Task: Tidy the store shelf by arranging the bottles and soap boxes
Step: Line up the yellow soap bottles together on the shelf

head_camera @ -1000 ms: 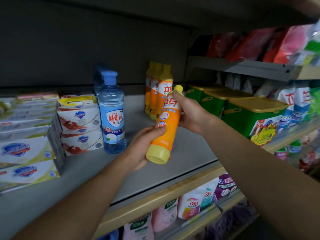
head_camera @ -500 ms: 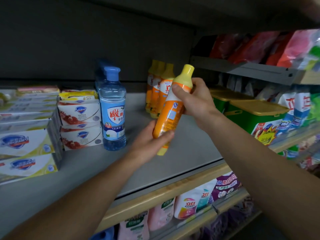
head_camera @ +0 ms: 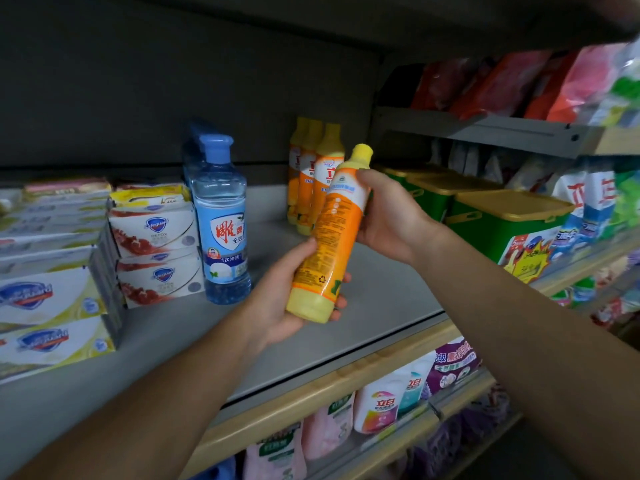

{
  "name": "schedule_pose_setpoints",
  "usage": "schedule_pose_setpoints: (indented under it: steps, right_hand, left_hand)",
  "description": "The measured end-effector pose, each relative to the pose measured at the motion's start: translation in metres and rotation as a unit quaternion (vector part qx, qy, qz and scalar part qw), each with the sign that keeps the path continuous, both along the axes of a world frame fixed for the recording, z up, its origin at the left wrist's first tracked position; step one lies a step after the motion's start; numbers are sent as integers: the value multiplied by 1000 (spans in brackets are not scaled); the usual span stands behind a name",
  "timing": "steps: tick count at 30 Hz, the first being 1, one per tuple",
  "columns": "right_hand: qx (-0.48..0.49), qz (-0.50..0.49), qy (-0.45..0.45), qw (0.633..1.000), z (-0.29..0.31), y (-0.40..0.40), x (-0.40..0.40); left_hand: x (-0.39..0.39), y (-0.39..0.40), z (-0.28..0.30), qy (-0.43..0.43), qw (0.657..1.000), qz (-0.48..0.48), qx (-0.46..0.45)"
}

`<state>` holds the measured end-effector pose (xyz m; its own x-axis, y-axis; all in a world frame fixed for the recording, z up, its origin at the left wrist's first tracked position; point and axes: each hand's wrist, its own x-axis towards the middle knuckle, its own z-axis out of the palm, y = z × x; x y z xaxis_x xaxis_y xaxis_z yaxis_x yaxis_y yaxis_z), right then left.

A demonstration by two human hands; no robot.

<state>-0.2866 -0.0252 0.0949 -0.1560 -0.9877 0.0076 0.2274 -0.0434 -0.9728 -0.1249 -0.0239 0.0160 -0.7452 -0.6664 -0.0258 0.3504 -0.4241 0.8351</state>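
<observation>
Head view: both hands hold the orange bottle (head_camera: 329, 237) tilted above the shelf (head_camera: 381, 299), left hand (head_camera: 280, 303) curled round its base, right hand (head_camera: 388, 216) gripping its neck, right of the blue bottle (head_camera: 221, 230).

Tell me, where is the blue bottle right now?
In the head view, the blue bottle stands upright on the grey shelf, left of centre, right beside the stacked soap boxes and left of the hand-held orange bottle.

Green tubs (head_camera: 491, 223) with gold lids sit right of the shelf. Red bags (head_camera: 502, 84) fill a higher rack; refill pouches (head_camera: 381, 410) stand below.
</observation>
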Motion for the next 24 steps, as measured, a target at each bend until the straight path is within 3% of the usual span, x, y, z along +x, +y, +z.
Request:
schedule_pose_setpoints:
  steps: [2, 5, 8, 12, 16, 19, 21, 24]
  right_hand:
    - [-20, 8, 5, 1000, -3, 0, -1]
    - [-53, -46, 112, 991, -1, 0, 3]
    - [-55, -145, 260, 953, 8, -2, 7]
    - [-73, -199, 381, 900, 7, -8, 14]
    - [-42, -139, 299, 943, -2, -13, 14]
    - [-13, -65, 118, 991, -10, -12, 11]
    - [-6, -26, 19, 999, -14, -10, 11]
    - [-17, -31, 20, 999, -15, -12, 11]
  left_hand:
    - [4, -2, 0, 17, 998, -53, 12]
    - [3, -4, -1, -8, 999, -52, -8]
    - [-6, -4, -3, -28, 997, 58, -32]
    - [-14, -1, -10, -85, 963, 201, -161]
    - [-8, -2, -6, -58, 979, 167, -106]
    - [-5, -2, -3, -36, 995, 90, -15]
    - [-3, -3, -2, -18, 998, 55, 19]
    - [0, -5, -1, -19, 1000, 11, 21]
